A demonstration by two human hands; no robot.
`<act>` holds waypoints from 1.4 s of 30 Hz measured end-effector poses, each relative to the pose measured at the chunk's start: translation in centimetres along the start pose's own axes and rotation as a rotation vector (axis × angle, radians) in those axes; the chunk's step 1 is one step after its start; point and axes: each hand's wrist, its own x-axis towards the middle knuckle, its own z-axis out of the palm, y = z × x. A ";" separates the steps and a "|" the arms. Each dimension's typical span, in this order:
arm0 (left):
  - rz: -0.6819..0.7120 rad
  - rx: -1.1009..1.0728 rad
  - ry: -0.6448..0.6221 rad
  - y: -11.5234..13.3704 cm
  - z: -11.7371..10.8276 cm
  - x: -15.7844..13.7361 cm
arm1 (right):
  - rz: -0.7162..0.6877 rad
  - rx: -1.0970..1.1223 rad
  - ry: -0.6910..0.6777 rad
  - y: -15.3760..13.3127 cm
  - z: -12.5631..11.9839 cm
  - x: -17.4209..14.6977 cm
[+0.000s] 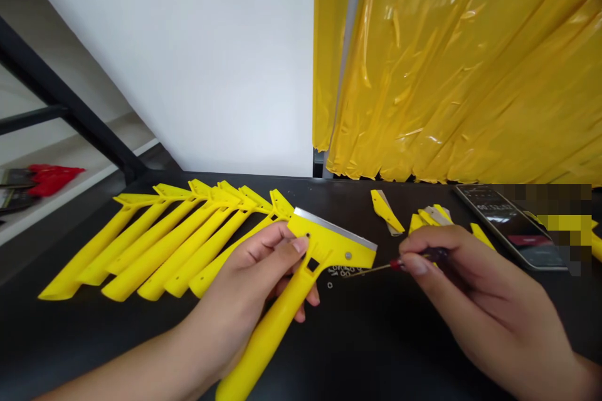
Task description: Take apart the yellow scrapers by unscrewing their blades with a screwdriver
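My left hand (263, 269) is closed around the neck of a yellow scraper (277, 319), its handle slanting down toward me. A metal blade (336, 229) runs along the scraper's top edge. One screw (348, 255) sits in the right side of its head, and a bare hole shows near my left thumb. Between thumb and fingers my right hand (480, 301) pinches a screwdriver (397, 264) with a red and dark handle. Its thin shaft points left, just below the scraper's head. Behind the tip lie several small metal nuts or washers (330, 285) on the black table.
Several yellow scraper handles (160, 250) lie in a slanted row at left. Yellow head plates with blades (386, 212) rest at centre right, more of them partly behind my right hand. A phone (512, 225) showing a timer lies farther right. Yellow plastic sheeting (451, 69) hangs behind.
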 end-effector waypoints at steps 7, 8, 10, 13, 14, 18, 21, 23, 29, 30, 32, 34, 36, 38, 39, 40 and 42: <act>-0.023 0.009 -0.019 -0.1 0.1 0.1 | 0.081 0.051 -0.048 1.2 1.1 0.6; -0.024 0.009 -0.021 -0.1 0.1 0.1 | 0.084 0.055 -0.058 1.3 1.1 0.7; -0.022 0.008 -0.022 -0.1 0.2 0.1 | 0.093 0.061 -0.070 1.5 1.2 0.7; -0.021 0.007 -0.021 0.0 0.2 0.1 | 0.100 0.073 -0.070 1.5 1.2 0.5; -0.021 0.009 -0.021 0.0 0.2 0.1 | 0.102 0.076 -0.068 1.5 1.2 0.5; -0.033 0.017 -0.021 0.0 0.2 0.2 | 0.112 0.084 -0.067 1.4 1.3 0.6; -0.039 0.007 -0.022 -0.1 0.1 0.2 | 0.119 0.087 -0.073 1.4 1.5 0.8; -0.041 -0.002 -0.021 -0.1 0.0 0.2 | 0.123 0.089 -0.076 1.4 1.6 0.8; -0.047 0.012 0.000 -0.2 -0.1 0.1 | 0.129 0.099 -0.071 1.3 1.5 0.9; -0.046 0.011 0.002 -0.2 0.0 0.1 | 0.129 0.102 -0.068 1.3 1.4 0.9; -0.038 0.003 0.012 -0.2 0.1 0.1 | 0.125 0.109 -0.058 1.1 1.2 1.0; -0.035 0.000 0.020 -0.1 0.2 0.1 | 0.109 0.112 -0.043 1.0 0.9 1.0; -0.031 0.000 0.030 0.0 0.2 0.1 | 0.085 0.110 -0.019 0.8 0.7 1.0; -0.024 0.007 0.051 -0.1 0.2 0.2 | 0.064 0.105 -0.008 0.7 0.6 1.0; -0.018 0.012 0.066 -0.1 0.1 0.2 | 0.057 0.105 -0.010 0.7 0.6 1.0; -0.013 0.017 0.082 -0.1 0.1 0.2 | 0.054 0.108 -0.015 0.7 0.6 1.0; 0.001 0.032 0.092 -0.2 -0.1 0.3 | 0.058 0.123 -0.022 0.8 0.8 1.2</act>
